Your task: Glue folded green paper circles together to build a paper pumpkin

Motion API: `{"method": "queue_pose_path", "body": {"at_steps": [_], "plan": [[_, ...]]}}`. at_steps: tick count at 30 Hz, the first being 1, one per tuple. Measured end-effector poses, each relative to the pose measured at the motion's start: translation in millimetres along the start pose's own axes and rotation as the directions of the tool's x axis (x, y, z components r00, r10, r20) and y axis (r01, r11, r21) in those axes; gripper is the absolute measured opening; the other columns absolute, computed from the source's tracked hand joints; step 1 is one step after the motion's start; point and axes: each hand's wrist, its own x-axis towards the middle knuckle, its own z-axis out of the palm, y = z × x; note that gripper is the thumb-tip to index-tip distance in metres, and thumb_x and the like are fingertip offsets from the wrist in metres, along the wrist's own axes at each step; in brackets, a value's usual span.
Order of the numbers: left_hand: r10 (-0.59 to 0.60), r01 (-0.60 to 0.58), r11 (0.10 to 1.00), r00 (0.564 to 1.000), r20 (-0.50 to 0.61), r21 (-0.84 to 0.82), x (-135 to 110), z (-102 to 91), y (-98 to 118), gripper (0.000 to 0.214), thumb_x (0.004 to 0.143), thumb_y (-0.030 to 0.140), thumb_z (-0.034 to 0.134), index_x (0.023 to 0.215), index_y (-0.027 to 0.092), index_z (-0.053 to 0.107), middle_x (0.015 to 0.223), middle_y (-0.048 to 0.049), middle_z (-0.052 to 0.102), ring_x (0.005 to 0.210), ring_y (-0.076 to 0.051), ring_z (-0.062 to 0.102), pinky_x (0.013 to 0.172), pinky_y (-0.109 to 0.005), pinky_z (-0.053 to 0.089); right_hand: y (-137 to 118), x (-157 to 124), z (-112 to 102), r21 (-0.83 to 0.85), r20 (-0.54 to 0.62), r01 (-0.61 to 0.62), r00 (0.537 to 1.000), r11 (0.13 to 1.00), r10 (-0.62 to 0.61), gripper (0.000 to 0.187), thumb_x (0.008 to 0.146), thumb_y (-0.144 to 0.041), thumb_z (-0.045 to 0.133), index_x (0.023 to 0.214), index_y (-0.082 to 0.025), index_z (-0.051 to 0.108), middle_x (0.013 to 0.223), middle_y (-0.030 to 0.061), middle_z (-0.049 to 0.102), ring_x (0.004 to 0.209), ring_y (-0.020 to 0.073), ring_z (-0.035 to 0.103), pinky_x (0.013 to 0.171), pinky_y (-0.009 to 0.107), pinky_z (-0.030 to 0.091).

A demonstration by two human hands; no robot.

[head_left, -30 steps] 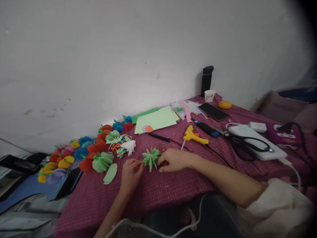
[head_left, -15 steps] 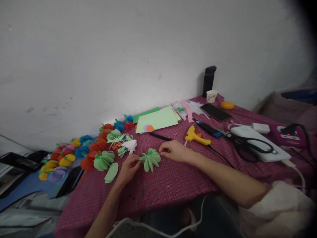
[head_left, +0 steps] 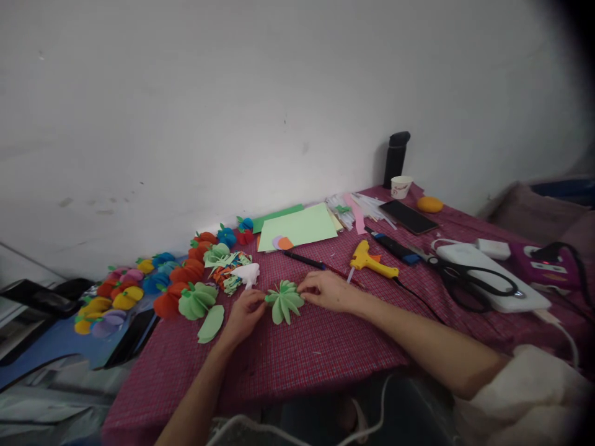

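Observation:
A light green paper pumpkin (head_left: 285, 302) with fanned folds lies on its side on the checked cloth, between my two hands. My left hand (head_left: 245, 316) pinches its left end, where a bit of brighter green shows at the fingertips. From the right, my right hand (head_left: 329, 290) has its fingers closed on the edge of the folds. Left of my left hand are light green paper cutouts (head_left: 211, 324) and a finished light green paper pumpkin (head_left: 198, 301). A crumpled white piece (head_left: 247, 274) lies just beyond my left hand, beside a heap of paper scraps (head_left: 229, 279).
Several coloured paper pumpkins (head_left: 186, 271) crowd the left side. Green paper sheets (head_left: 300, 227) and a black pen (head_left: 304, 260) lie behind. To the right are a yellow glue gun (head_left: 372, 260), a utility knife (head_left: 395, 246), scissors (head_left: 469, 279), a phone (head_left: 409, 217) and a power strip (head_left: 542, 265).
My right hand has moved left and now meets the pumpkin's right edge; before, a small gap lay between them. My left hand keeps its pinch. The view has shifted slightly.

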Motion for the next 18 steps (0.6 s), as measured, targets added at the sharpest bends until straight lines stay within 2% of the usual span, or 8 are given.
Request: {"method": "queue_pose_path", "body": {"at_steps": [11, 18], "plan": [[-0.003, 0.003, 1.0, 1.0, 0.003, 0.021, 0, 3.3, -2, 0.013, 0.079, 0.021, 0.053, 0.08, 0.019, 0.066, 0.086, -0.005, 0.065, 0.084, -0.016, 0.057, 0.081, -0.031, 0.044, 3, 1, 8, -0.061, 0.018, 0.01, 1.0, 0.998, -0.009, 0.017, 0.082, -0.018, 0.054, 0.083, -0.019, 0.071, 0.078, 0.0023, 0.067, 0.071, 0.0134, 0.058, 0.066, 0.022, 0.039], [-0.004, 0.004, 1.0, 1.0, 0.009, 0.022, -2, 6.2, 4, 0.016, 0.08, 0.02, 0.052, 0.082, 0.019, 0.067, 0.086, -0.0045, 0.065, 0.084, -0.016, 0.057, 0.079, -0.03, 0.044, 5, 2, 18, -0.104, 0.031, -0.062, 0.997, 0.993, 0.065, 0.014, 0.079, -0.018, 0.055, 0.079, -0.02, 0.069, 0.075, 0.0012, 0.068, 0.067, 0.0129, 0.057, 0.061, 0.022, 0.036]]}}
